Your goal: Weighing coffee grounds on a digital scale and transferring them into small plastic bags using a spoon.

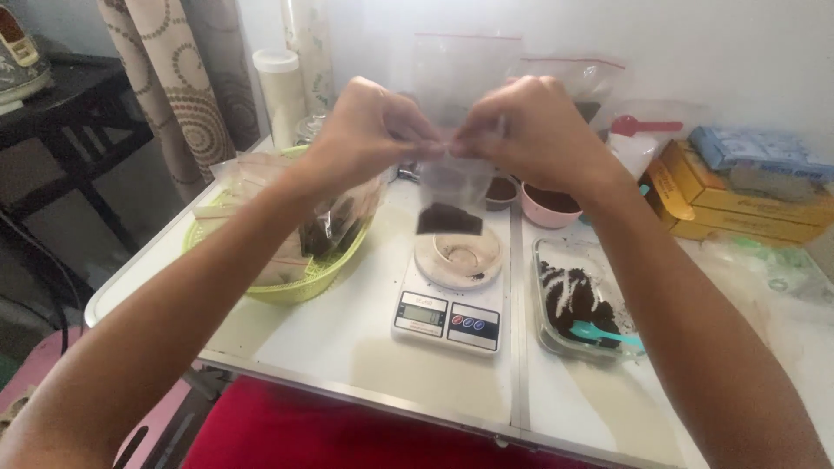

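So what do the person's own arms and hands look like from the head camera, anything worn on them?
Both arms are bare from the lower frame edge up to the wrists, with no sleeves in view. The left hand and right hand wear no gloves, and no rings, watch or bracelets show. The fingertips are too blurred to judge the nails.

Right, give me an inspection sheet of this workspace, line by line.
Surface: white folding table, stained in places.
Job's things: small clear bag with dark powder, held above a kitchen scale; clear tray of dark powder with a teal scoop.
Clutter: green basket of filled bags, pink bowl, yellow boxes, white jar.
Grippers: left hand and right hand both pinch the bag's top.
Cables: dark cable at left.
Surroundings: patterned curtain, white wall.
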